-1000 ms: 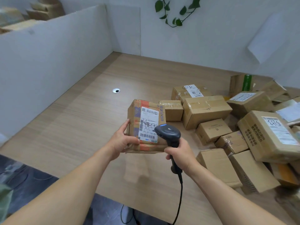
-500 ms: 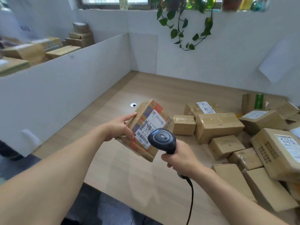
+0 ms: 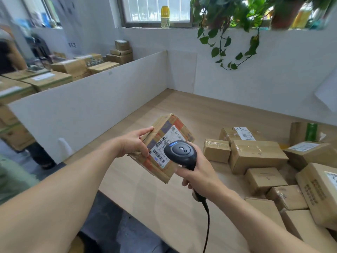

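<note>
Right then my left hand (image 3: 135,143) held the taped cardboard parcel (image 3: 165,131) in the air above the wooden table (image 3: 145,207). I gripped it by its left side, with one finger stretched along the upper edge and another pressed on the face turned towards me. The parcel sat tilted, one corner pointing up and away. Its white shipping label (image 3: 162,148) with the barcodes faced me.

My right hand (image 3: 197,173) was wrapped tight round the handle of the black barcode scanner (image 3: 180,153). The scanner's head hung just in front of the label's lower right part and hid a bit of it. A small blue light showed on top of the head. The scanner's cable (image 3: 207,225) dropped from below my fist.

To my right, near the parcel but apart from it, a heap of brown boxes (image 3: 257,156) lay on the table. A white partition (image 3: 91,106) stood along the left edge.
</note>
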Demonstrator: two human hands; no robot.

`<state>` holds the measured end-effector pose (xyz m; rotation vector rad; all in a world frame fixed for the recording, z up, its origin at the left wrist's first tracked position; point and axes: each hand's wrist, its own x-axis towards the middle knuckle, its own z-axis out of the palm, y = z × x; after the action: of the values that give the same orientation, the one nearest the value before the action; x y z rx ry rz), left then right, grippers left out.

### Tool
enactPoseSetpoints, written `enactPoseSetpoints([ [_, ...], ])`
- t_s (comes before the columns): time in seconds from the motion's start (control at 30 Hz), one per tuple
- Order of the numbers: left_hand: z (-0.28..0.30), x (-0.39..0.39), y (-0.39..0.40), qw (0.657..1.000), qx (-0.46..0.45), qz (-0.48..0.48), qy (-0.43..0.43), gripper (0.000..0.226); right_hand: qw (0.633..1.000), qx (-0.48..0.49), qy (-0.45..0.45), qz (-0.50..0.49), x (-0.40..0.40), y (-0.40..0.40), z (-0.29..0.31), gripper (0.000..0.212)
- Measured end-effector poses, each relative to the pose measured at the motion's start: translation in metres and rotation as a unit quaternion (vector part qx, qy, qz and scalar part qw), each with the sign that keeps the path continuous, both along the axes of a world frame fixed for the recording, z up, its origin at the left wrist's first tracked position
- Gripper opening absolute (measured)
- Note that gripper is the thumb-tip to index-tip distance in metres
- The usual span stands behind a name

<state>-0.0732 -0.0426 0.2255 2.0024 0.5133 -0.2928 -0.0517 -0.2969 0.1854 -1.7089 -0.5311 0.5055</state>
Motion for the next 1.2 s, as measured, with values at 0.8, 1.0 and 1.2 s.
enactPoseSetpoints([
  [0.8,0.024,-0.075,-0.047,0.995,0.078,0.066,-0.007,0.104,0.993,0.009,-0.094,0.076,-0.05,-0.046,0.01,0.085],
  [1.0,0.026,-0.094,-0.04,0.994,0.079,0.075,-0.007,0.102,0.991,0.028,-0.087,0.097,-0.066,-0.041,0.016,0.088],
  [1.2,0.029,-0.115,-0.029,0.994,0.078,0.076,0.002,0.103,0.989,0.04,-0.1,0.097,-0.079,-0.027,0.018,0.088],
])
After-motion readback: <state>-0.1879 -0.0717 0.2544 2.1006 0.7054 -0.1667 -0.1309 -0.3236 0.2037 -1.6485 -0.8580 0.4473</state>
